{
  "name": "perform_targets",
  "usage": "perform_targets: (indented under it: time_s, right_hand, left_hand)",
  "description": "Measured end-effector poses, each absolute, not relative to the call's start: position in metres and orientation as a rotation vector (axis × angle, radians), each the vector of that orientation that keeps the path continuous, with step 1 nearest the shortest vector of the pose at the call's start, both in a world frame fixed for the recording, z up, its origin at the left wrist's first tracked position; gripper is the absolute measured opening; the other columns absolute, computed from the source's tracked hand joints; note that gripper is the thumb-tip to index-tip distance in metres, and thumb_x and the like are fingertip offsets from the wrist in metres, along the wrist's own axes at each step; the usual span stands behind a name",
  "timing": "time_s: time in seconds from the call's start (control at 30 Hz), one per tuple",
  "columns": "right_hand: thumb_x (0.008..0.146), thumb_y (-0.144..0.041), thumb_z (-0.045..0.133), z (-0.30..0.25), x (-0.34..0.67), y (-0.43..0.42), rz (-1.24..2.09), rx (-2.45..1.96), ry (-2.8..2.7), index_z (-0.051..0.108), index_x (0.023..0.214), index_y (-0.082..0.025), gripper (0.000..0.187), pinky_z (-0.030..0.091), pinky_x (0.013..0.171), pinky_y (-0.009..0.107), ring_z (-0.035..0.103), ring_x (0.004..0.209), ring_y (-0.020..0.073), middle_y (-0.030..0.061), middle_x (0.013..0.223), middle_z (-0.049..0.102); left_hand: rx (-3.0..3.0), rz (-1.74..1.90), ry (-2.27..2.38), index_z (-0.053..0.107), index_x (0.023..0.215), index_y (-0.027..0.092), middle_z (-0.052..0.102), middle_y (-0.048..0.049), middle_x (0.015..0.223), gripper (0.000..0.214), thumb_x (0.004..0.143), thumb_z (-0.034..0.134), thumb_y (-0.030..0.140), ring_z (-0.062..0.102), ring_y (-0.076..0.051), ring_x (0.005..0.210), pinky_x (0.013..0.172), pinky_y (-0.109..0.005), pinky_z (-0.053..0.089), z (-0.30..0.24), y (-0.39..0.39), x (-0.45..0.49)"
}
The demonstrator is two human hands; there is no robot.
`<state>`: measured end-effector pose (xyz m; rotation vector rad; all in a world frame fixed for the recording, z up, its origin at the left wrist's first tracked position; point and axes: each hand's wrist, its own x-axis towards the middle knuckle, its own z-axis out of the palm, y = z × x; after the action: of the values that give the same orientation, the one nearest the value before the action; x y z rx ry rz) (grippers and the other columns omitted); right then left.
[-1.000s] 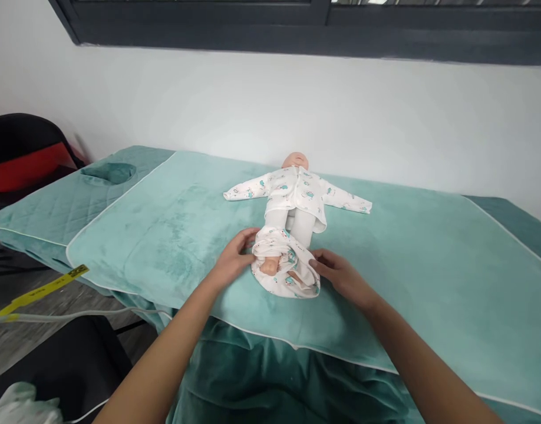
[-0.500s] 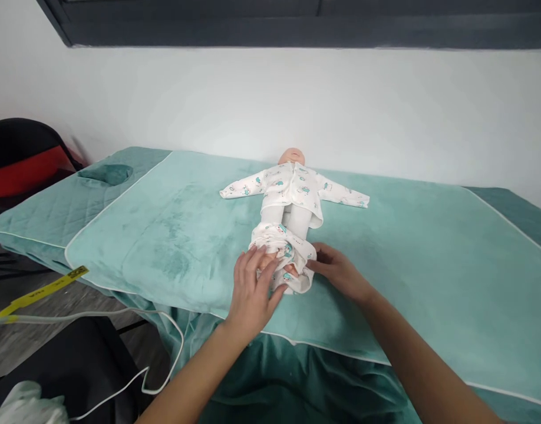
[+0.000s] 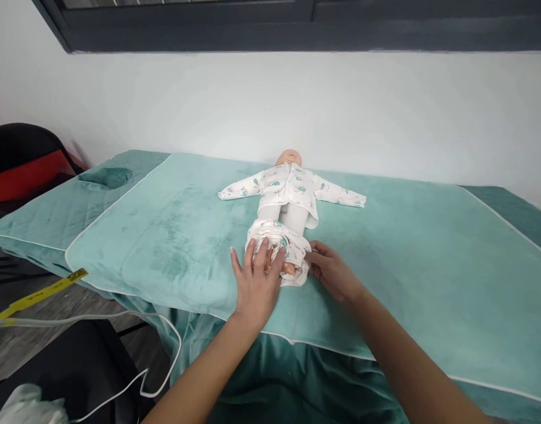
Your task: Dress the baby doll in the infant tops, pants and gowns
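Observation:
A baby doll point(image 3: 289, 158) lies on its back on a teal blanket point(image 3: 173, 235), head toward the wall. It wears a white printed top point(image 3: 292, 187) with sleeves spread out. White printed trousers point(image 3: 284, 242) are bunched around its lower legs. My left hand point(image 3: 256, 281) rests with fingers stretched over the doll's feet and the bunched cloth. On the right side of the bundle, my right hand point(image 3: 332, 272) pinches the trousers' edge.
The blanket covers a quilted teal bed point(image 3: 53, 212) against a white wall. A dark chair with red fabric point(image 3: 23, 162) stands at the left. A white cable point(image 3: 160, 353) and a yellow tape point(image 3: 36, 292) lie on the floor at the lower left.
My left hand moved from the left side of the bundle onto the doll's feet. The bunched trousers have slid further up the legs.

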<state>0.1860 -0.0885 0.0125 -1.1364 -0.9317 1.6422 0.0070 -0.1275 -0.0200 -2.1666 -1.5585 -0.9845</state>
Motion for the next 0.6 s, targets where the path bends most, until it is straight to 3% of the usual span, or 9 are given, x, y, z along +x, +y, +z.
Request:
perform_targets:
  time_s: [0.27,0.43,0.6]
  right_hand:
    - [0.071,-0.041,0.074,0.009,0.188,-0.090,1.579,-1.087,-1.088,0.061,0.085,-0.020,0.028,0.046,0.072,0.029,0.057,0.074,0.0148,-0.0003,0.080,0.063]
    - [0.079,-0.046,0.065,0.003,0.193,-0.082,1.309,-1.201,-1.371,0.058,0.093,-0.020,0.030,0.043,0.069,0.030,0.055,0.072,0.0157,-0.0015,0.077,0.062]
    - [0.085,-0.039,0.053,0.003,0.200,-0.070,0.952,-1.368,-1.649,0.057,0.096,-0.021,0.022,0.043,0.073,0.032,0.054,0.078,0.0173,0.0007,0.086,0.063]
  left_hand:
    - [-1.967,-1.068,-1.498,0.052,0.134,0.035,0.050,-0.0120,0.135,0.053,0.085,0.063,0.019,0.032,-0.035,0.141,0.114,-0.070,0.015,-0.028,-0.112,0.008]
    - [-2.022,-1.149,-1.493,0.051,0.134,0.034,0.052,-0.0117,0.132,0.053,0.086,0.062,0.016,0.035,-0.033,0.139,0.116,-0.067,0.015,-0.036,-0.112,0.008]
    - [-2.069,-1.143,-1.475,0.050,0.136,0.027,0.055,-0.0137,0.128,0.052,0.086,0.060,0.015,0.039,-0.032,0.137,0.116,-0.064,0.018,-0.038,-0.115,0.004]
